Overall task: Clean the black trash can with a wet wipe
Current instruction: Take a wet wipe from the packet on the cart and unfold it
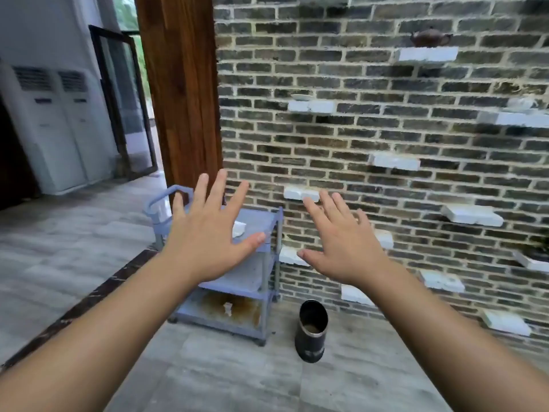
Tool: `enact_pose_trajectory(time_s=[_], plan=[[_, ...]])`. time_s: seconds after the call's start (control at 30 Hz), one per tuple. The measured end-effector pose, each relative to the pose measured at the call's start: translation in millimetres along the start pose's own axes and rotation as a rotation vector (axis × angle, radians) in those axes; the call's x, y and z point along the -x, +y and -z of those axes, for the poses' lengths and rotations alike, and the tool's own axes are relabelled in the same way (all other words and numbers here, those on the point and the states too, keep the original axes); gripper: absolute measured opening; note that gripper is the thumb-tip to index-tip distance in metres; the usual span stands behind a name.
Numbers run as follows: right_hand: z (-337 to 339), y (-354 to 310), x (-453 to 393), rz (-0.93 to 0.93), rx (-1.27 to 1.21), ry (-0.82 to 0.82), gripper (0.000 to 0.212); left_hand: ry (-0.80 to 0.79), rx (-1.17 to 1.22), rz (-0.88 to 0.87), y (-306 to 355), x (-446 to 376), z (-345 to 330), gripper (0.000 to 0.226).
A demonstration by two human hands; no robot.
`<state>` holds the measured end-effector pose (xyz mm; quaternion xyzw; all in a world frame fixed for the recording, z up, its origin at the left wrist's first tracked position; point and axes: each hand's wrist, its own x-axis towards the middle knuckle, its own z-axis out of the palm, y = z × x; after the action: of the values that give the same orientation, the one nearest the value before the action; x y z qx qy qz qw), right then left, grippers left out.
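Note:
The black trash can, a small open cylinder with a shiny inner rim, stands upright on the floor by the brick wall, just right of a blue cart. A white wipe lies on the cart's top shelf, partly hidden behind my left hand. My left hand is held out in the air in front of the cart, palm down, fingers spread, holding nothing. My right hand is stretched out beside it, also spread and empty, well above the trash can.
The blue three-shelf cart stands against a wooden pillar; its bottom shelf is stained. The brick wall carries several protruding white bricks, some with small teaware. Grey tiled floor lies below me. White floor units stand at far left.

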<state>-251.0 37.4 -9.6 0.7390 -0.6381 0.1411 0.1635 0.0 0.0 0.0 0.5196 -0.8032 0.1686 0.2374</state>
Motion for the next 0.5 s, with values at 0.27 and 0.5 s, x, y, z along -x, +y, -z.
enact_pose_trajectory(time_s=[0.27,0.5], plan=[[-101.3,-49.2,-97.2,-0.004,-0.046,-0.161,0.089,-0.155,-0.077,0.046,-105.6,-27.1,-83.4,0.094],[-173.2,-67.5,-153.7,-0.013,-0.134,-0.287,0.083,-0.324,0.015,0.062,-156.1,-51.6,-149.8,0.092]])
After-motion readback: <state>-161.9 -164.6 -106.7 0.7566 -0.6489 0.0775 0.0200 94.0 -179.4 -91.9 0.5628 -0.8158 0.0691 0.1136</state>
